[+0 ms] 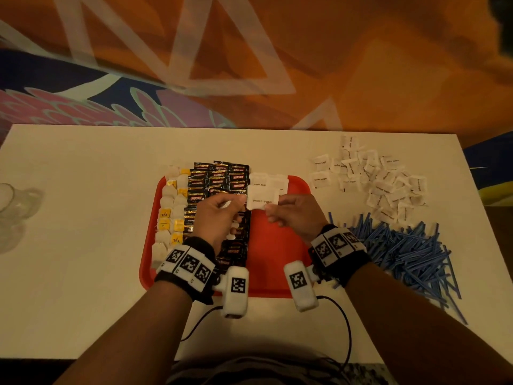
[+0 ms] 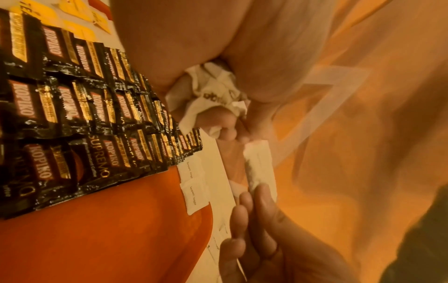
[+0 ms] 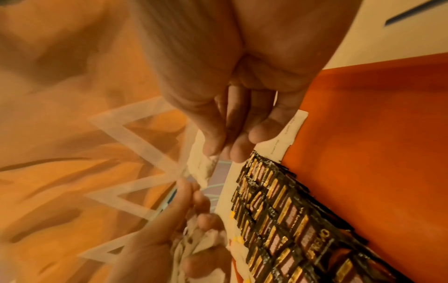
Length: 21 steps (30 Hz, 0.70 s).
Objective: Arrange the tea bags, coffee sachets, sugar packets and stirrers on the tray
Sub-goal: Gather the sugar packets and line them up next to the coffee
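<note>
A red tray [image 1: 277, 259] holds a column of tea bags [image 1: 172, 207] at its left, rows of black coffee sachets [image 1: 219, 176] in the middle and a few sugar packets [image 1: 268, 180] at its far edge. Above the tray, both hands pinch one white brown-sugar packet [image 1: 262, 200] between them. My left hand [image 1: 238, 202] holds its left edge and also grips a crumpled bunch of sugar packets [image 2: 213, 95] in its palm. My right hand [image 1: 273, 209] pinches the right edge, with the thumb on the packet [image 3: 206, 170]. The tray's right half [image 2: 109, 239] is bare red.
A loose heap of sugar packets [image 1: 374, 182] lies on the white table [image 1: 83, 245] at the back right. A large pile of blue stirrers [image 1: 410, 254] lies in front of it. A clear glass [image 1: 11, 201] stands at the far left. Black cables [image 1: 344, 329] run by the front edge.
</note>
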{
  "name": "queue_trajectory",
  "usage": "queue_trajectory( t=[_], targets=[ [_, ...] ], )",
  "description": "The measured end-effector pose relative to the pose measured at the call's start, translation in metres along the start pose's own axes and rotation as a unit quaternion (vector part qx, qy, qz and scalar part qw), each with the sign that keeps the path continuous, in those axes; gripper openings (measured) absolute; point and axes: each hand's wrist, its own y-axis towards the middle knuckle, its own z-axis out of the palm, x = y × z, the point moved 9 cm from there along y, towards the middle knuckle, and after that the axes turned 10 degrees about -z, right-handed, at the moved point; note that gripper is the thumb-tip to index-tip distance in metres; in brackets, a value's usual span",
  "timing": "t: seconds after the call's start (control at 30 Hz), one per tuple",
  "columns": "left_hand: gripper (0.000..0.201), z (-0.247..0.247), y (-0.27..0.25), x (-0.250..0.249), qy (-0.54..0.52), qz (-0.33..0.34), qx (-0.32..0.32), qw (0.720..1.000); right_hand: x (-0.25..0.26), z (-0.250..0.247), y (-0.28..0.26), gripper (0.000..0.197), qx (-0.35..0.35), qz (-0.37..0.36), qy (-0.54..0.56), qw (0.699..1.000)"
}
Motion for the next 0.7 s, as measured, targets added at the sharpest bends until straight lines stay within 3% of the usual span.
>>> queue_trajectory(
  t=[0.07, 0.17, 0.7],
  targets=[
    [0.009, -0.008, 0.008, 0.008, -0.009, -0.020, -0.018, 1.000, -0.016, -0.008, 0.010, 0.009, -0.026, 0.019, -0.019, 0.999],
    [0.009, -0.016, 0.017, 0.019, -0.011, -0.044, -0.027, 0.999, -0.040, -0.018, 0.028, 0.024, -0.055, 0.044, -0.082, 0.994],
    [0.012, -0.058, 0.042, 0.041, -0.010, -0.089, -0.041, 0.995, -0.075, -0.004, 0.099, 0.032, -0.046, 0.099, -0.234, 0.966]
  ],
)
